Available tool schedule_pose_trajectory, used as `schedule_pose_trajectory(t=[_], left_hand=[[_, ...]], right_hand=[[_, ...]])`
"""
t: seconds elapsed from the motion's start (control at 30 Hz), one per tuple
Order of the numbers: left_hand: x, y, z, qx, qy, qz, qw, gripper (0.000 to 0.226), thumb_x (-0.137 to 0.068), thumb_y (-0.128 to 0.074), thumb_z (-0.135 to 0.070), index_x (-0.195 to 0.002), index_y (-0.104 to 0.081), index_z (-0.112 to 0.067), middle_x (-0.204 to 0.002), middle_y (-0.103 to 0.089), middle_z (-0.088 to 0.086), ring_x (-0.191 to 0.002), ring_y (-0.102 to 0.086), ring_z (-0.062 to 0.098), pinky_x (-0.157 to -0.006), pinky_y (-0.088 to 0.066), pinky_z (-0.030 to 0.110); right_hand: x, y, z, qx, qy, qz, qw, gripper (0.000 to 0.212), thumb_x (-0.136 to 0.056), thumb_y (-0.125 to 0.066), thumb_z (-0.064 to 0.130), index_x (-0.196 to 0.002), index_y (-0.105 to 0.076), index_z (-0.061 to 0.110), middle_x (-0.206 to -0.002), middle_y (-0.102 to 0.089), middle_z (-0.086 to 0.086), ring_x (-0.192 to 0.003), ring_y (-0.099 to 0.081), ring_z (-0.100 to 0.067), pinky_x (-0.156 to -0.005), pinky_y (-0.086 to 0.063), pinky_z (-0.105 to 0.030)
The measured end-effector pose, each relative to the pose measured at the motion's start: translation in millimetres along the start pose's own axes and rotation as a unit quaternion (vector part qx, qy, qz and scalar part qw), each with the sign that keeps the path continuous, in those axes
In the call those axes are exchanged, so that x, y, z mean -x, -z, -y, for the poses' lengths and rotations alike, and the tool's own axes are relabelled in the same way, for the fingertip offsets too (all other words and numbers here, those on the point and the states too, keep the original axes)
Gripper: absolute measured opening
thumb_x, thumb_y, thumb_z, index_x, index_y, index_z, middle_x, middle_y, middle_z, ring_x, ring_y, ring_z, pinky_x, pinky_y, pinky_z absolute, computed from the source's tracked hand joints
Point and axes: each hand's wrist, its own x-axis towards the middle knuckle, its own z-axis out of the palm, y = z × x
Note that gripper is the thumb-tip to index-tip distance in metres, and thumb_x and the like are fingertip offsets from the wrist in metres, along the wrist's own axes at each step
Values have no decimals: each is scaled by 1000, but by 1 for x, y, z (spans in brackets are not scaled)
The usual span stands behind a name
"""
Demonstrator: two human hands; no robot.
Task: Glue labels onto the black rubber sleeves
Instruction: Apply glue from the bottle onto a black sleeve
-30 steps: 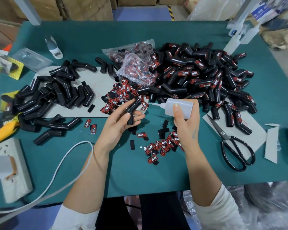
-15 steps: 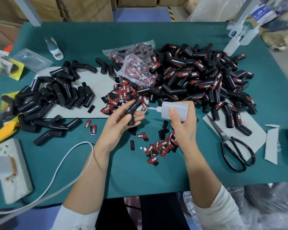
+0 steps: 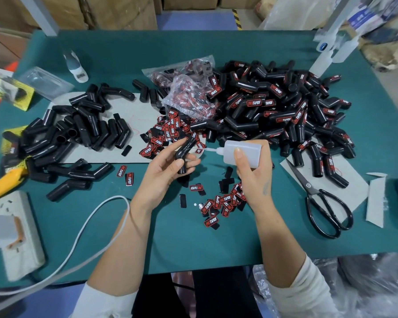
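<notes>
My left hand point(image 3: 163, 175) grips a bent black rubber sleeve point(image 3: 184, 154) above the green table point(image 3: 193, 244). A white glue bottle point(image 3: 241, 151) lies sideways in the grip of my right hand point(image 3: 254, 177), its nozzle aimed left, just short of the sleeve. Red and black labels lie loose under my hands point(image 3: 223, 203) and in a heap point(image 3: 168, 131) behind the sleeve. Unlabelled sleeves point(image 3: 78, 131) are piled at the left. Labelled sleeves point(image 3: 285, 111) form a big pile at the right.
A clear bag of labels point(image 3: 189, 95) sits at the middle back. Black scissors point(image 3: 324, 207) lie at the right on grey card. A yellow knife point(image 3: 2, 182), a power strip point(image 3: 16, 235) and a white cable point(image 3: 83, 249) are at the left. Spare bottles point(image 3: 322, 60) stand far right.
My right hand has brought the glue bottle left, so the nozzle is closer to the sleeve. My left hand and the sleeve have hardly moved.
</notes>
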Motion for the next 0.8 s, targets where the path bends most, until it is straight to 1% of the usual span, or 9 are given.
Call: schedule_pose_trajectory(t=[0.13,0.27,0.33,0.5,0.67,0.8], left_hand=[[0,-1,0,-5,-1,-1,1000,47,-104,-53,-7,-149,-54,-21,-123,-72,13,-123,-69,38,-99,-58,38],[0,-2,-1,-9,0,-2,1000,47,-103,-54,-7,-148,-54,-21,-122,-73,11,-121,-70,36,-98,-58,38],[0,-2,-1,-11,1,-2,1000,47,-103,-54,-7,-148,-53,-20,-121,-73,10,-120,-71,35,-98,-58,38],[0,-2,-1,-12,0,-3,1000,48,-103,-54,-7,-150,-52,-18,-122,-73,11,-122,-70,37,-99,-58,38],[0,-3,-2,-9,1,-7,1000,48,-103,-55,-8,-150,-52,-18,-122,-73,12,-122,-69,38,-98,-58,37],[1,-4,-3,-8,1,-9,1000,49,-102,-55,-8,-150,-52,-18,-121,-73,11,-121,-70,36,-98,-57,37]], right_hand=[[0,0,1,-3,-2,5,1000,12,-96,-65,41,-103,-56,43,-107,-65,-3,-97,-63,-18,-75,-51,-34],[-1,-1,1,-4,-1,-2,1000,12,-95,-65,40,-102,-56,41,-102,-64,5,-90,-61,-11,-70,-49,-25],[0,-1,1,-4,-1,-3,1000,12,-95,-65,39,-103,-56,40,-101,-64,6,-89,-61,-10,-69,-49,-23],[0,-1,2,-6,-5,-4,1000,13,-95,-65,41,-104,-56,37,-102,-64,5,-89,-61,-11,-69,-49,-22],[0,0,3,-5,4,3,1000,11,-95,-65,40,-102,-56,41,-103,-63,3,-91,-61,-12,-70,-49,-24],[1,-1,3,-6,11,9,1000,11,-96,-65,39,-103,-56,41,-103,-64,2,-89,-61,-13,-69,-48,-23]])
